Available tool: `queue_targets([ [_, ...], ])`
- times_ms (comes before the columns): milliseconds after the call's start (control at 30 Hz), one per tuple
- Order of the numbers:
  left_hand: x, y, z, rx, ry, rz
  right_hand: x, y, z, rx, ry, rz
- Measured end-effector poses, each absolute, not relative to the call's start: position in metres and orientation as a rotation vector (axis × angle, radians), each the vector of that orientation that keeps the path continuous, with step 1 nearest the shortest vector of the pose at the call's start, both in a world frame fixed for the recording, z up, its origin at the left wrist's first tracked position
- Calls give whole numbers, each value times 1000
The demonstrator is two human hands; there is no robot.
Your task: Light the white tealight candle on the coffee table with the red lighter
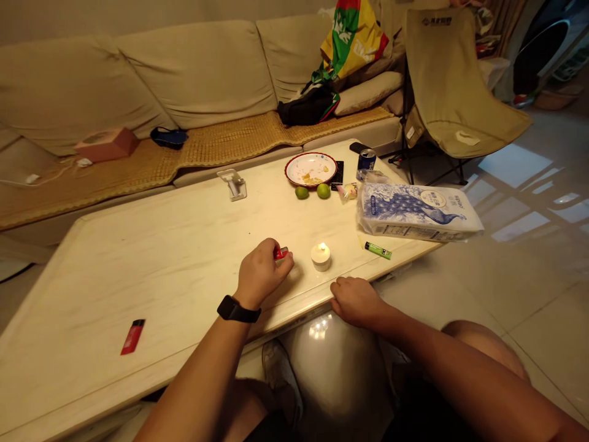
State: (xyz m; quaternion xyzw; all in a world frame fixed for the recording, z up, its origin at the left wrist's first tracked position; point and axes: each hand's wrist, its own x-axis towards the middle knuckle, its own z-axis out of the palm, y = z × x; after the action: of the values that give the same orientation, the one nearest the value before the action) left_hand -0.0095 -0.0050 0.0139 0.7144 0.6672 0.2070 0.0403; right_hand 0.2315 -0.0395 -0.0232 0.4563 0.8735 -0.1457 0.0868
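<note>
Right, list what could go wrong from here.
The left hand holds a red lighter right beside the lit candle, so a slip could bring fingers into the flame. The candle stands near the table edge, close to the right hand, so a bump might tip it over. A green lighter also lies fairly near the flame, which is a poor place for it.

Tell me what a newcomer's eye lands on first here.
A small lit white candle burns near the front edge of the cream table, beside the left hand gripping a red lighter. To the right lies a large blue-and-white peacock-print package.
</note>
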Motion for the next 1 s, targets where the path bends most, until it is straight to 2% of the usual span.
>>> queue_targets([
  [433, 6, -4, 15, 2246, 1995, 642, 232, -40, -26, 1356, 2614, -428],
  [1000, 52, 9, 15, 2386, 1968, 396, 232, -40, -24, 1352, 2624, -441],
])
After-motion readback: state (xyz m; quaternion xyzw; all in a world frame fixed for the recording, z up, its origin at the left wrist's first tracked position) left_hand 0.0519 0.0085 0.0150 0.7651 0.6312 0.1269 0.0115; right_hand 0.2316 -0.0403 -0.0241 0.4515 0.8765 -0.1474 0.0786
